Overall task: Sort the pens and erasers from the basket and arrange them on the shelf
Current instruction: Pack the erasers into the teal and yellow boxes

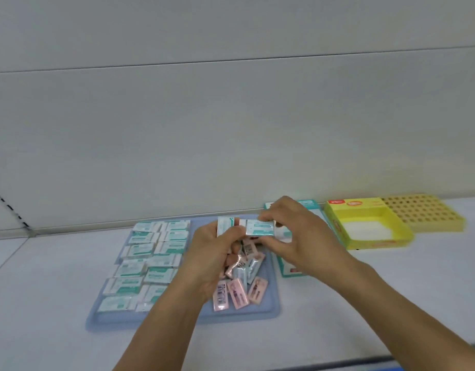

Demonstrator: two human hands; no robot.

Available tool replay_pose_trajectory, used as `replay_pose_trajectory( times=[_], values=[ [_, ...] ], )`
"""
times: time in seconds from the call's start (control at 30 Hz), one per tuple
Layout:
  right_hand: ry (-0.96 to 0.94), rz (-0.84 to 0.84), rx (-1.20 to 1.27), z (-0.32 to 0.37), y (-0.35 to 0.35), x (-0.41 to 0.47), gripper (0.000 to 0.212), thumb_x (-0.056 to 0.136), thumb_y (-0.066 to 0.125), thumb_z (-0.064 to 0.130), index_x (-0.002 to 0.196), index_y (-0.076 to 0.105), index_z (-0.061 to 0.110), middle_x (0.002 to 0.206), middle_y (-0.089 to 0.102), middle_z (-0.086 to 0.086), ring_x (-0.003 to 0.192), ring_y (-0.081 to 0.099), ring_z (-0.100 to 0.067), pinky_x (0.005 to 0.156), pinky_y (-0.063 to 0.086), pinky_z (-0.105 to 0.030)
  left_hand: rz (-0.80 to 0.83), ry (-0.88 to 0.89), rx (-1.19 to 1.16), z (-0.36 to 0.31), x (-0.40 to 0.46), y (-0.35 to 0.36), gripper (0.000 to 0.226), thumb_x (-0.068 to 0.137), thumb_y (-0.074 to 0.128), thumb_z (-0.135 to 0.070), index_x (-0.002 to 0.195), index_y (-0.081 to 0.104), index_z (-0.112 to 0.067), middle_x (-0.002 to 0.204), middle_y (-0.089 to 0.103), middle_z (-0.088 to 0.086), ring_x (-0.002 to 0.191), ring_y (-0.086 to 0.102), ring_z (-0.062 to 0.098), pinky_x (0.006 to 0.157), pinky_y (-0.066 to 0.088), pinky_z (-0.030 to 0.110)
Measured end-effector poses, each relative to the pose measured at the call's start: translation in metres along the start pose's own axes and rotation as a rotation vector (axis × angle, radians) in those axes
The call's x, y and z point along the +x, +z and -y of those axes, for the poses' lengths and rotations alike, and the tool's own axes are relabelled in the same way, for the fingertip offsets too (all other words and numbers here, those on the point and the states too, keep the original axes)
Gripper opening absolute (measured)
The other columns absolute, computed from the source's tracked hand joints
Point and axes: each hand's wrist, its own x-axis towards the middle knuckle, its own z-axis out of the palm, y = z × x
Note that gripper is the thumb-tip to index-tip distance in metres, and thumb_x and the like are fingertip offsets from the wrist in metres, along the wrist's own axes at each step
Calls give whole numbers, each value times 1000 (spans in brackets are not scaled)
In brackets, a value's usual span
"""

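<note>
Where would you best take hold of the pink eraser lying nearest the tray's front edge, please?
Probably by its two long edges, coming straight down from above. The pink eraser lies flat on the blue tray, barcode up, with its near end free, but another pink one sits close on its right, so a narrow pinch there seems safest.

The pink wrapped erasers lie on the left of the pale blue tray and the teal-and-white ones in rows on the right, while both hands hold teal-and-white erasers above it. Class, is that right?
The sides are swapped. The head view shows the pink wrapped erasers on the right of the pale blue tray and the teal-and-white rows on the left. Both the left hand and right hand do hold teal-and-white erasers.
</note>
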Motion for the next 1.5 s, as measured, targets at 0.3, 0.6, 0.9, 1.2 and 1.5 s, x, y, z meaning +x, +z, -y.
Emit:
replay_pose_trajectory(
  times=[0.3, 0.6, 0.9, 1.2, 1.5],
  values=[
    [177, 272, -696, -82, -36, 1, 31, 90, 54, 37, 120, 59, 33, 112, 52, 9, 112, 41, -16, 85, 29, -32, -21, -76, 62, -2, 4, 39, 29, 100, 38, -14, 90, 65, -8, 82, 63, 9, 67, 52, 18, 66, 52, 34],
    [171, 273, -708, -93, -19, 0, 22, 89, 54, 34, 110, 62, 33, 106, 58, 11, 106, 45, -14, 78, 25, -31, 83, 71, 96, 5, 1, 47, 20, 97, 52, -10, 103, 67, -21, 76, 70, -9, 69, 59, 10, 62, 50, 19],
    [160, 269, -641, -96, -15, -3, 23, 96, 49, 36, 106, 70, 33, 111, 62, 12, 107, 44, -14, 81, 26, -29, -65, 329, 233, 11, 5, 47, 40, 81, 77, -10, 106, 60, -36, 98, 69, -17, 87, 65, -7, 68, 52, 11],
    [451, 135, 581, -41, -17, 1, 11, 87, 67, 6, 95, 70, 13, 68, 67, 4, 57, 59, -7, 56, 48, -19, -67, 564, 688, 21, 9, 47, 60, 79, 78, -25, 128, 49, -45, 95, 63, -33, 93, 64, -2, 87, 53, 29],
    [689, 152, 263, -54, -5, -11, 16, 83, 70, 10, 88, 62, 22, 69, 67, 0, 53, 61, -14, 53, 54, -29, 133, 546, 1267, 36, 5, 30, 73, 76, 59, -70, 138, 44, -36, 135, 51, -14, 131, 35, 7, 116, 12, 31]
  ],
)
